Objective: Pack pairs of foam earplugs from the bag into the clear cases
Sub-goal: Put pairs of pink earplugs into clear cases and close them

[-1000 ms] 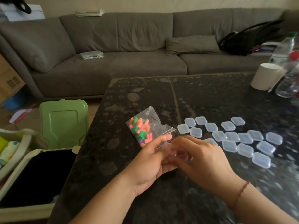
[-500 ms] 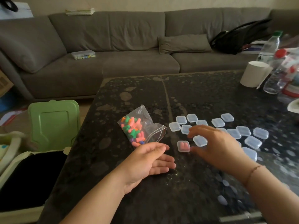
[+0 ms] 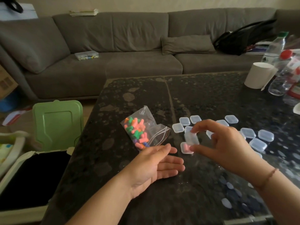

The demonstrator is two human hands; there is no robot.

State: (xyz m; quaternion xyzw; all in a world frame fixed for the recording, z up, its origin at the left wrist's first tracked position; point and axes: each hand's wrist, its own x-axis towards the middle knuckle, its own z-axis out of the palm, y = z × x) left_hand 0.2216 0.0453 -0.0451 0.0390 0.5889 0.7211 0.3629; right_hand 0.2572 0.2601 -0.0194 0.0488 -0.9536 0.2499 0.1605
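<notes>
Right hand pinching small clear square plastic case, probably for filling; left hand open, waiting near clear earplug bag.

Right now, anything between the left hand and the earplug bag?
Nothing visible. The open left hand hovers just short of the clear zip bag of coloured foam earplugs, its mouth facing right. The right hand pinches a small clear plastic case off to the right.

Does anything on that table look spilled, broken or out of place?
Nothing stands out. The earplugs are all inside the bag, none loose on the table. One packed case lies flat with pink plugs inside. The right hand holds an empty case tilted above it, mid-task. The left hand is open.
</notes>
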